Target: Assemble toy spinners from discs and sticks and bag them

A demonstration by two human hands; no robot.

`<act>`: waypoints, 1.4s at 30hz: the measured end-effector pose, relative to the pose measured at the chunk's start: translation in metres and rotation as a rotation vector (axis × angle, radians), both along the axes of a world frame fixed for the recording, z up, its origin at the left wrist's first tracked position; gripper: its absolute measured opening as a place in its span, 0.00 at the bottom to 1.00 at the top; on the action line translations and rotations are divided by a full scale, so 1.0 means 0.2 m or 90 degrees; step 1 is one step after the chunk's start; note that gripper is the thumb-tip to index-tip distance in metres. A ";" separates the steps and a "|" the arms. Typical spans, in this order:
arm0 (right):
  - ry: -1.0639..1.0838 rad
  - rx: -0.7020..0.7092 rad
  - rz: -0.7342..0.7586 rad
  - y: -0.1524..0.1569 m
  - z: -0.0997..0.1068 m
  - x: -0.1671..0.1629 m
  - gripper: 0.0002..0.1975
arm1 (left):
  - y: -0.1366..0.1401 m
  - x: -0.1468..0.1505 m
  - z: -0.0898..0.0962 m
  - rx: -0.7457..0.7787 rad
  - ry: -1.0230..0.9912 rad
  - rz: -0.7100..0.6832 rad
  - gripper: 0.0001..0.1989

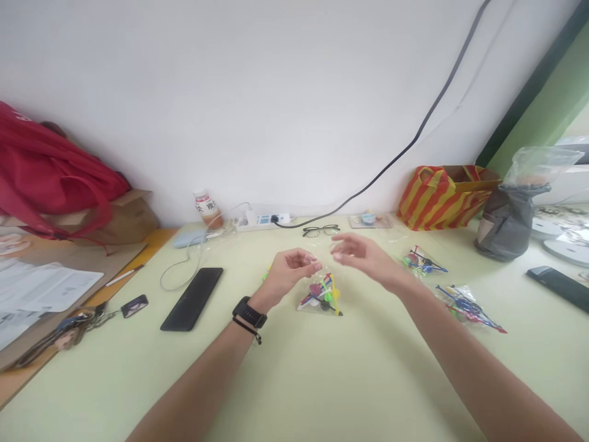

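Observation:
My left hand (294, 270), with a dark smartwatch and a thin black cord on its wrist, hovers at the upper left of a clear plastic bag (321, 298). Its fingers curl loosely with a small gap to the thumb. Coloured sticks and round pieces in yellow, red, green, white and black fill the bag, which lies on the table. Above and right of it is my right hand (363, 255), slightly blurred, fingers bent and apart, holding nothing I can see. Something yellow-green (266, 272) peeks out behind my left hand, mostly hidden.
Two similar bags (423, 260) (469, 307) lie right. A black phone (192, 299), keys (69, 334) and a bottle (208, 210) are left. Glasses (321, 231) and a power strip (263, 221) sit by the wall. A striped bag (444, 197) stands back right.

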State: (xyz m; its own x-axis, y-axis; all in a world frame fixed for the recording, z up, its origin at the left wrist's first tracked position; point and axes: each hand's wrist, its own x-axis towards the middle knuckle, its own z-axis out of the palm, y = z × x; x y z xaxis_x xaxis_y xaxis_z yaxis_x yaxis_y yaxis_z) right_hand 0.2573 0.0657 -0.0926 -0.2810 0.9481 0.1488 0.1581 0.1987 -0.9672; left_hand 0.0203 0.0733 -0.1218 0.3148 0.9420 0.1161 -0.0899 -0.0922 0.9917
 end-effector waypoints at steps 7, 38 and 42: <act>0.075 -0.040 -0.077 -0.19 -0.14 -0.02 0.17 | -0.11 -0.01 -0.05 -0.021 0.001 0.098 0.13; 0.232 -0.064 -0.048 -0.20 -0.28 -0.02 0.17 | -0.18 -0.03 -0.12 -0.022 -0.081 0.051 0.13; 0.132 -0.018 -0.064 -0.21 -0.26 -0.04 0.15 | -0.19 0.00 -0.12 0.017 -0.048 0.109 0.15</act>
State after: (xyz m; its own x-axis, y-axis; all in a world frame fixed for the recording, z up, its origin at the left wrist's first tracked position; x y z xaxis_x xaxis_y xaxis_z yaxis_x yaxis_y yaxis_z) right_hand 0.2499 0.0229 -0.1451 -0.1509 0.9745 0.1661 -0.0266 0.1640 -0.9861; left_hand 0.0200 0.0355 -0.1465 0.1397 0.9774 0.1585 -0.1450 -0.1381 0.9797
